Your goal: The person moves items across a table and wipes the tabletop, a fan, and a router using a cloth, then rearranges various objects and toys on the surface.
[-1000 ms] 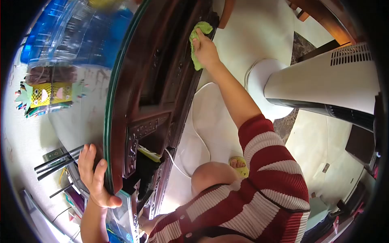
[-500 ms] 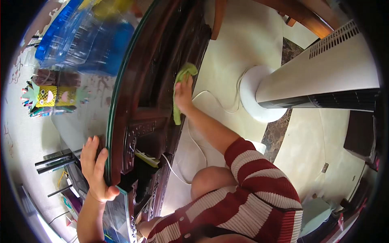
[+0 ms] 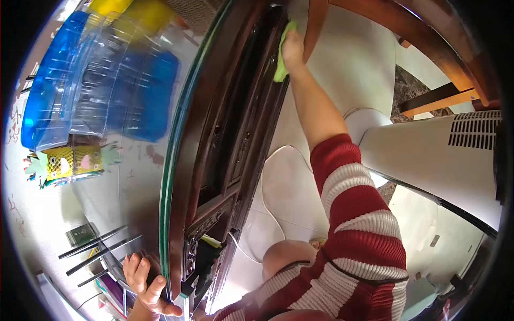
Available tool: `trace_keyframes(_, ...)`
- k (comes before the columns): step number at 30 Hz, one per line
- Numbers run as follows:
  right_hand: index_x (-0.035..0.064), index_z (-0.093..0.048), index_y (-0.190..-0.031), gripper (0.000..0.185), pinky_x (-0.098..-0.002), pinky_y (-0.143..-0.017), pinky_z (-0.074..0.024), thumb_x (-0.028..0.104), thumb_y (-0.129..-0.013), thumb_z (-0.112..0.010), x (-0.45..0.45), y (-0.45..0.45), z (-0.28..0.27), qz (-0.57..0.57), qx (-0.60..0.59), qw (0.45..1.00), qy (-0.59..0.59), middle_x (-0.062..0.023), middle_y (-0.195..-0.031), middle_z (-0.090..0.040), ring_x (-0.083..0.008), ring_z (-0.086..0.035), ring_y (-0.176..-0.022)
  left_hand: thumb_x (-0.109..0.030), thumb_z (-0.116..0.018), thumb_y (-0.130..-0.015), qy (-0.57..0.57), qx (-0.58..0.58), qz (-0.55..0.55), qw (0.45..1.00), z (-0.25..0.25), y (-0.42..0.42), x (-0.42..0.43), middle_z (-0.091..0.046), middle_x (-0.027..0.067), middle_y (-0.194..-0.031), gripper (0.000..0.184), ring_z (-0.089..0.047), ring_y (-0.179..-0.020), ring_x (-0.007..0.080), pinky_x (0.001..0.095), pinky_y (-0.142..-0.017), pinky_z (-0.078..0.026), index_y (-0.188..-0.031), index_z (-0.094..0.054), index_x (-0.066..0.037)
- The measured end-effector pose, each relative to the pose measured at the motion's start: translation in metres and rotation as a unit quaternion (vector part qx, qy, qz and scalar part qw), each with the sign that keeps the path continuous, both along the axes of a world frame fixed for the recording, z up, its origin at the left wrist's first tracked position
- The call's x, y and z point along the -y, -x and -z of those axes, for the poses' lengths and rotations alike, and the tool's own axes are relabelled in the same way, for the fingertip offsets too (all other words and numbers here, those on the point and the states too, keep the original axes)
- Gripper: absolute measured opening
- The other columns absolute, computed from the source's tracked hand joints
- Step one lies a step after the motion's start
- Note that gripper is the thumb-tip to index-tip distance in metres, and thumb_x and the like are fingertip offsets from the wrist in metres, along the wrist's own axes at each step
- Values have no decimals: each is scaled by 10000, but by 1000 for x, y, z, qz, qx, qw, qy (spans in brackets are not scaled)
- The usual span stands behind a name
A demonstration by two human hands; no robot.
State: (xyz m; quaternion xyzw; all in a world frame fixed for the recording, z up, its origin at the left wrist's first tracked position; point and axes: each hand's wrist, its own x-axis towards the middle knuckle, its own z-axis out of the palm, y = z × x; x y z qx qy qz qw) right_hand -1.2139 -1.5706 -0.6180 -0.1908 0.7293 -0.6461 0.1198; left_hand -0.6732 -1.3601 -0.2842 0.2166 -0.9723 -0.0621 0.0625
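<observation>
Right hand (image 3: 292,49) with green cloth (image 3: 280,68) slides from mid-frame to upper centre, farther along dark cabinet (image 3: 257,109). View shifts: left hand (image 3: 144,283), white fan (image 3: 428,152), blue plastic containers (image 3: 158,96) appear lower in frame.

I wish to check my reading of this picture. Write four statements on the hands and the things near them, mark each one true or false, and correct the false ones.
1. The right hand holds a green cloth. True.
2. Both hands are on the cloth. False: the left hand is by the edge of the glass top.
3. The fan stands on the floor. True.
4. The right sleeve is plain green. False: it has red and white stripes.
</observation>
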Motion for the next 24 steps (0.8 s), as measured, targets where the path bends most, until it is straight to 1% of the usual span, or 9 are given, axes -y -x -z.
trace_keyframes(2,-27,-569,-871,434,-457,-844,-395,314,-965,-319,-21,-43,35,37,-42,998,26,-266,-942,-569,-405,-524,-958,-776,-322,-792,0,14,1,1000,-2,-2,-2,-428,205,-1344,771,-382,-1260,414,572,-1036,-228,-1310,-479,-228)
trace_keyframes(5,-40,-502,-1201,376,-400,-1030,-326,228,-974,-366,-80,-122,62,-50,-76,996,-2,-253,-1203,-509,-397,-454,-1156,-758,-334,-800,11,30,5,999,-2,-8,-3,-425,198,-1340,747,-388,-1253,409,578,-1026,-244,-1312,-476,-233)
trace_keyframes(7,-61,-443,-1277,399,-395,-1066,-275,176,-958,-407,-104,-145,41,-114,-54,989,77,-260,-1308,-418,-392,-374,-1239,-754,-331,-803,20,48,10,999,-1,-17,-1,-430,195,-1333,736,-393,-1247,409,581,-1026,-244,-1316,-470,-244)
trace_keyframes(9,-51,-391,-1333,433,-391,-1073,-268,152,-950,-393,-83,-133,38,-23,-128,990,60,-257,-1327,-403,-382,-363,-1252,-740,-302,-822,42,62,24,997,5,-32,2,-416,194,-1341,709,-376,-1254,411,584,-1029,-237,-1332,-452,-270)
trace_keyframes(11,-17,-359,-1372,458,-375,-1051,-308,134,-940,-378,-64,-86,8,-68,-104,992,26,-253,-1316,-413,-370,-414,-1215,-735,-288,-829,12,61,9,998,-3,-25,-2,-404,189,-1353,701,-366,-1261,409,583,-1034,-230,-1337,-446,-280)
trace_keyframes(13,20,-342,-1395,478,-379,-978,-379,127,-931,-373,-40,-33,-15,-146,97,984,17,-254,-1252,-452,-363,-491,-1112,-724,-279,-839,9,63,7,998,-3,-20,-2,-387,177,-1370,688,-357,-1273,396,579,-1045,-217,-1350,-431,-290)
trace_keyframes(17,22,-341,-1393,472,-400,-884,-419,151,-941,-383,-14,-18,5,-36,-52,998,18,-255,-1148,-486,-358,-529,-978,-692,-272,-862,1,91,-7,996,-11,-21,-7,-380,164,-1382,648,-344,-1288,396,578,-1053,-211,-1350,-429,-296)
trace_keyframes(21,1,-283,-1407,492,-397,-907,-392,174,-958,-382,-59,-106,15,-22,-74,996,35,-249,-1155,-467,-351,-497,-1019,-686,-279,-865,11,69,-6,998,-1,-19,-3,-378,149,-1386,636,-343,-1290,394,580,-1052,-217,-1347,-430,-300)
trace_keyframes(24,-35,-265,-1394,477,-420,-1018,-297,147,-963,-356,-136,-220,20,-81,-42,994,57,-264,-1232,-406,-392,-386,-1176,-687,-278,-865,12,54,-2,998,3,-16,1,-377,148,-1389,638,-343,-1291,394,580,-1052,-217,-1349,-429,-301)
